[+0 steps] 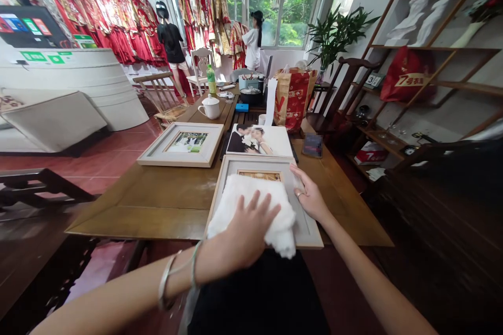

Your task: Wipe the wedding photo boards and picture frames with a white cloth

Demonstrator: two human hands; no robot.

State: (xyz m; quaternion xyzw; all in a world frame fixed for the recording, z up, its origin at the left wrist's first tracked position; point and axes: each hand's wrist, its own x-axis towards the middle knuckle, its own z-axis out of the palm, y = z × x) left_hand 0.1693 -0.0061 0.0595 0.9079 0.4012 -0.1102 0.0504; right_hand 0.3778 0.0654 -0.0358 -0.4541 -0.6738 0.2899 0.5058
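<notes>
My left hand (251, 227) lies flat with fingers spread on a folded white cloth (230, 209), pressing it onto a light wooden picture frame (308, 230). The cloth covers most of the frame's middle; only the top strip of a gold-toned inner picture (261, 175) shows. My right hand (310, 193), a ring on one finger, rests on the frame's right side with its fingers stretched out. Just beyond the frame lies a couple's photo print (275, 141). A second picture frame (212, 153) with a small photo inside sits farther left.
The wooden table (165, 214) also bears a white lidded cup (211, 108), a green-labelled bottle (211, 81), a red and brown paper bag (294, 97) and a small dark block (313, 145). Shelves (428, 48) stand right. Two people (171, 42) are near hanging red garments (113, 21).
</notes>
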